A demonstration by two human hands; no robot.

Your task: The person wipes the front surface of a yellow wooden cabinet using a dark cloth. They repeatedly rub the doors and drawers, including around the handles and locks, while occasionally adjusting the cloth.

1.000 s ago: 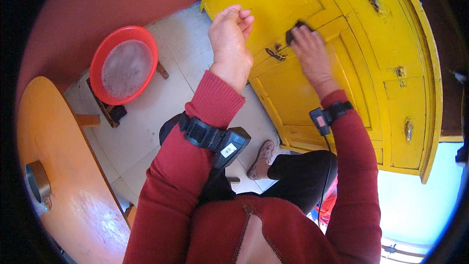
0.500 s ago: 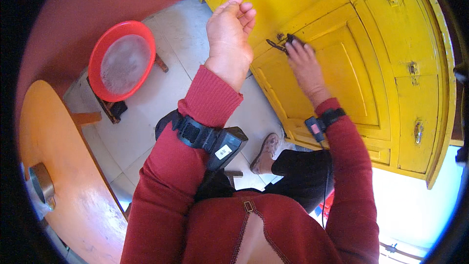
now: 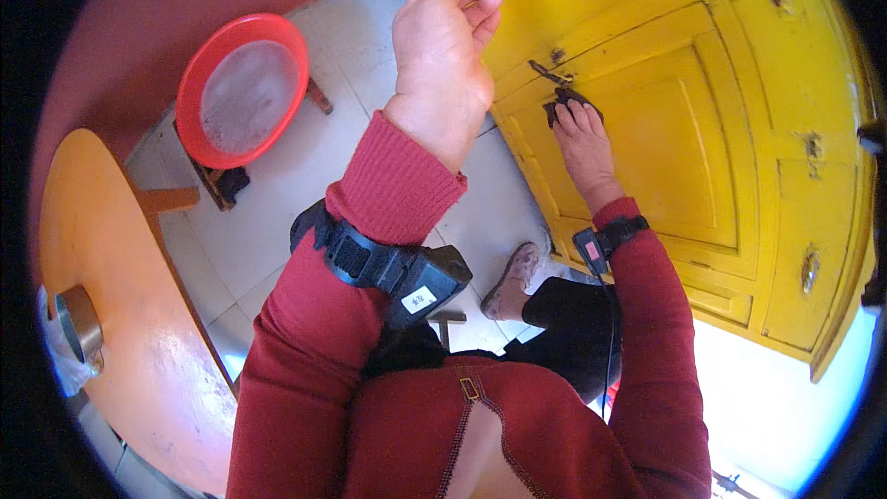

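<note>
My right hand (image 3: 584, 150) presses a dark, crumpled cloth (image 3: 571, 103) against the door of a yellow wooden cabinet (image 3: 661, 143), with its fingers over the cloth. Just above the cloth, a dark metal latch (image 3: 550, 72) is fixed where two doors meet. My left hand (image 3: 443, 37) is raised by the cabinet's upper left part, palm side turned up and fingers curled in. What lies inside those fingers, if anything, is hidden.
To the left, a red basin (image 3: 189, 97) of sudsy water stands on a low wooden stool (image 3: 319, 97). An orange table (image 3: 139, 314) carries a metal can (image 3: 81, 323). My shoe (image 3: 513, 279) rests on pale floor tiles near the cabinet's base.
My right hand has slid the cloth off the latch and down onto the door below it. My left hand stays curled beside the cabinet. The whole view has shifted slightly.
</note>
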